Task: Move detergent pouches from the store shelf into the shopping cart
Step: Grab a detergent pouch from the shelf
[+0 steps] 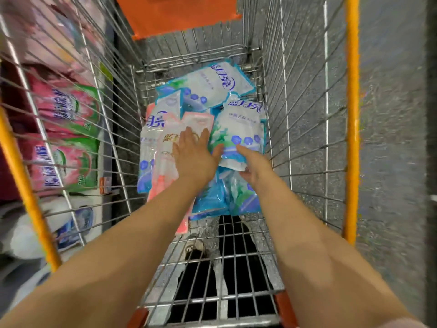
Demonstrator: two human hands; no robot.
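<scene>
Pouches [238,129] mid-cart [276,95]; left hand [194,157] flat, right hand [254,171] fingers gripping one's edge.

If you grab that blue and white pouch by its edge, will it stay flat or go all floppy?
Probably floppy: the blue and white pouch under the right hand is a soft bag that already bends over the pile. It looks plump, so likely heavy for its size, sagging from one edge. Its shiny film may be slippery.

1. Grey speckled floor [390,114] lies to my right.
2. An orange sign [176,14] hangs at the far end.
3. My black trousers [238,247] and one shoe [195,246] show below.
</scene>
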